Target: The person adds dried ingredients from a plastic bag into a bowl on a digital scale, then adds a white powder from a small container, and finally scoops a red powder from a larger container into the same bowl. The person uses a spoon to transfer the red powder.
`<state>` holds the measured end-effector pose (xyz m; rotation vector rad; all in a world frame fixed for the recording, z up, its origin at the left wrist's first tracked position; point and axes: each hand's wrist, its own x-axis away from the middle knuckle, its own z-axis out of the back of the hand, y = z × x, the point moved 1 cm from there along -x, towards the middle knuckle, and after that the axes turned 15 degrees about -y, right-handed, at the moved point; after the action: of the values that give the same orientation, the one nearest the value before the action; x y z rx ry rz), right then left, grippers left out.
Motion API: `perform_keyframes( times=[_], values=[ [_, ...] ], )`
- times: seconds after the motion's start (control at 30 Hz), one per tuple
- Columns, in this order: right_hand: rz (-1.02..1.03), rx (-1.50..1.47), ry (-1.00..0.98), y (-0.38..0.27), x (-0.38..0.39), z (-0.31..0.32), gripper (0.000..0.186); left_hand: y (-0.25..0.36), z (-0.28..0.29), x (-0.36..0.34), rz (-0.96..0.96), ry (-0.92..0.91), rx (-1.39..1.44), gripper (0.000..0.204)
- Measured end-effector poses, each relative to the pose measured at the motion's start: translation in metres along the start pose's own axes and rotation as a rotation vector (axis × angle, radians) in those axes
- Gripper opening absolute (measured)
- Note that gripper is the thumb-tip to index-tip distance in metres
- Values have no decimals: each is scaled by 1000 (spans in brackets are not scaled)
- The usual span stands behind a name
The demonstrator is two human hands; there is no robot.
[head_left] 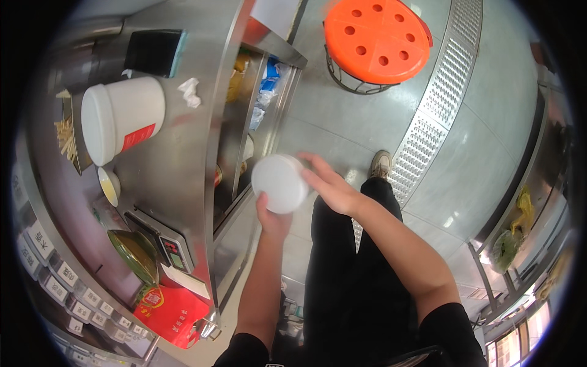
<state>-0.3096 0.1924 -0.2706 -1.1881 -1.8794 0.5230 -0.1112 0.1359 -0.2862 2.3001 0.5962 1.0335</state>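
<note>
L head cam, wide fisheye, view from above, down twd floor point(324, 116), nr both hands point(276, 221) point(330, 188)

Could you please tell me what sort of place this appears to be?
Probably a commercial kitchen or food-preparation room: a stainless-steel counter carries a flat scale with a small display, and a perforated metal drain strip runs along the grey floor.

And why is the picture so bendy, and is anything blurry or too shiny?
Head view: the fisheye lens bends straight edges near its dark rim; head view: the white round container in the left hand is blurred, perhaps from moving; head view: the steel counter and floor have pale shine, and the window at lower right looks washed out.
</note>
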Motion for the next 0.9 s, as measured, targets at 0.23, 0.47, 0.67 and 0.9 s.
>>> perform_keyframes(
  times=[0.23,0.47,0.67,0.9],
  values=[
    [-77,582,270,12,-7,0,59,28,101,-44,-164,233,204,69],
    [-289,542,302,36,19,47,29,22,148,-56,-206,408,318,58],
    [-264,431,160,-5,5,18,17,27,124,-60,-128,384,336,51],
    [-174,547,-56,-76,-29,-115,13,49,97,-64,-54,233,209,44]
  ],
)
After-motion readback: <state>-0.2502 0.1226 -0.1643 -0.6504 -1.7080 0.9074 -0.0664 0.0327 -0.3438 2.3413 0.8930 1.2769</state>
